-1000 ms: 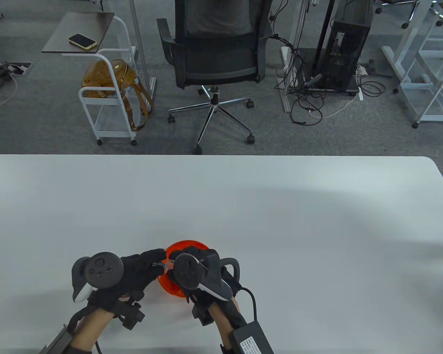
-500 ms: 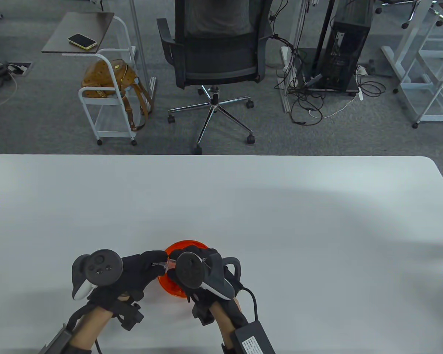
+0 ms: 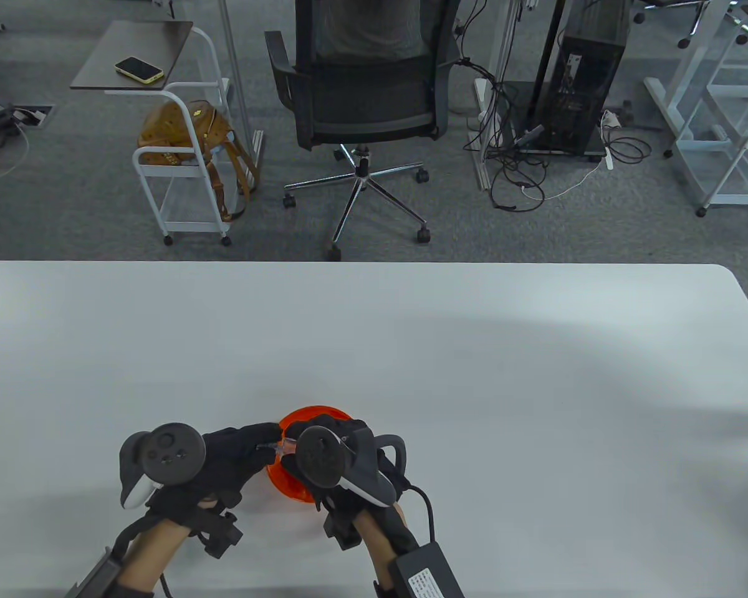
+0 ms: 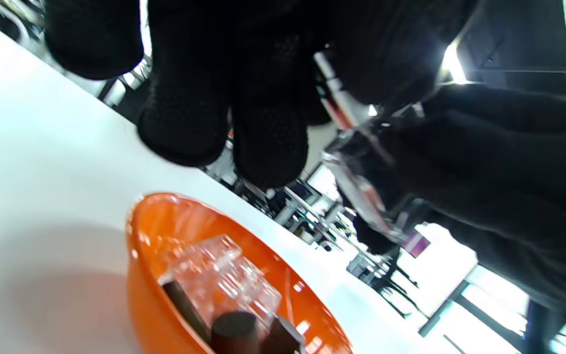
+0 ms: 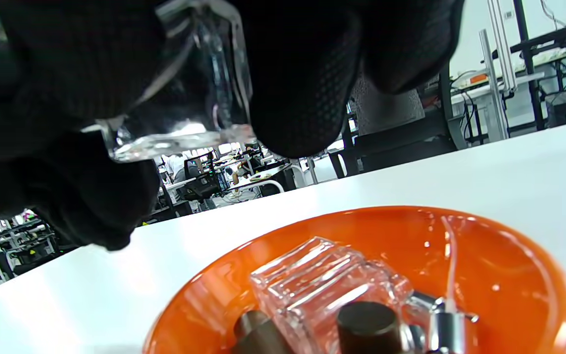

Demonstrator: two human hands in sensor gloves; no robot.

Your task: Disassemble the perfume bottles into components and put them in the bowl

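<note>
While both gloved hands meet low on the white bench (image 3: 411,349), a clear glass perfume bottle (image 5: 189,93) is held between them above the orange bowl (image 3: 299,486). The left hand (image 3: 230,458) comes in from the left side of the table view, and its fingertips (image 4: 270,147) curl toward the bottle's top, where a small metal neck part (image 3: 268,446) shows between the two hands. How firmly they pinch it cannot be told, since the gloves hide the contact. The right hand (image 3: 324,445) is clamped on the bottle: in the right wrist view its fingers (image 5: 302,88) and thumb wrap the glass body from both sides, with the thick clear base facing down toward the bowl. In the left wrist view the same bottle (image 4: 366,191) appears tilted, pressed against the dark glove of the right hand.

The bowl sits on the bench directly under the hands, partly covered by the right hand and its tracker (image 3: 318,458) in the table view. Inside it lie a clear ribbed glass bottle body (image 5: 322,285) on its side, two dark round caps (image 5: 366,319), and a silver spray piece (image 5: 442,327) with a thin clear tube (image 5: 451,265) rising from it against the bowl's inner wall.

Beyond the bench stand a black office chair (image 3: 364,87), a small white cart with a brown bag (image 3: 184,134), and a side shelf carrying a phone (image 3: 138,70).
</note>
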